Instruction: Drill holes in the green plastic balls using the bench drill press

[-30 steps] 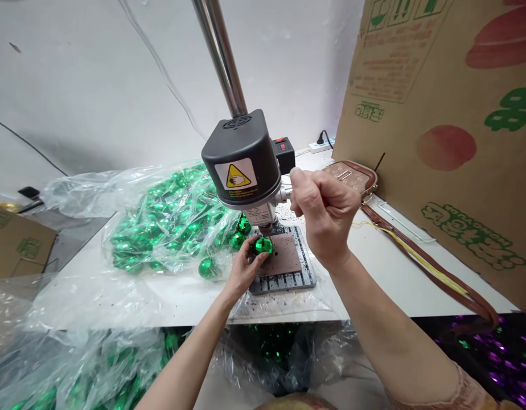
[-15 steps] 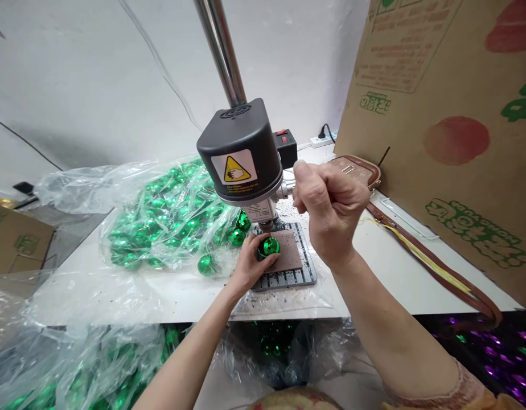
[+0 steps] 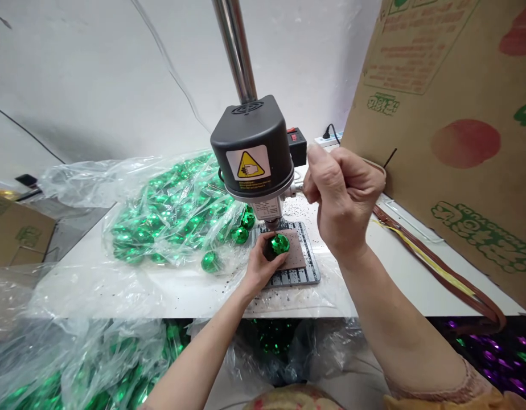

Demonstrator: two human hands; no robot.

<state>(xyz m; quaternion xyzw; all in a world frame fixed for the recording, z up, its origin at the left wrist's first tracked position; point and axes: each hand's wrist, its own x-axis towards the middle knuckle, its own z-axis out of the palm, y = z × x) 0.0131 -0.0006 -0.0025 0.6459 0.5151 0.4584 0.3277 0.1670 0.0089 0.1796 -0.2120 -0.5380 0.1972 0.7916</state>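
Note:
My left hand [image 3: 262, 263] has its thumb and fingers around a shiny green faceted ball [image 3: 280, 244]. The ball rests on a brownish board [image 3: 296, 250] on the slotted grey base [image 3: 311, 267] of a small bench drill press [image 3: 250, 148]. Just above the ball is the drill chuck [image 3: 272, 223]; whether a bit touches the ball is hidden. My right hand [image 3: 346, 199] is closed in a fist around the press's feed handle [image 3: 298, 188], right of the motor housing, and most of that handle is covered by my fingers.
Many green balls [image 3: 160, 222] lie in clear plastic on the left, with one loose ball [image 3: 210, 261] in front. A large cardboard box [image 3: 459, 188] stands on the right beside a brown strap [image 3: 438, 267]. Dark shavings dot the white table [image 3: 160, 296].
The view has shifted slightly, so the press and both hands appear farther right. The ball and my left hand sit slightly more to the right over the board. Both grips stay the same.

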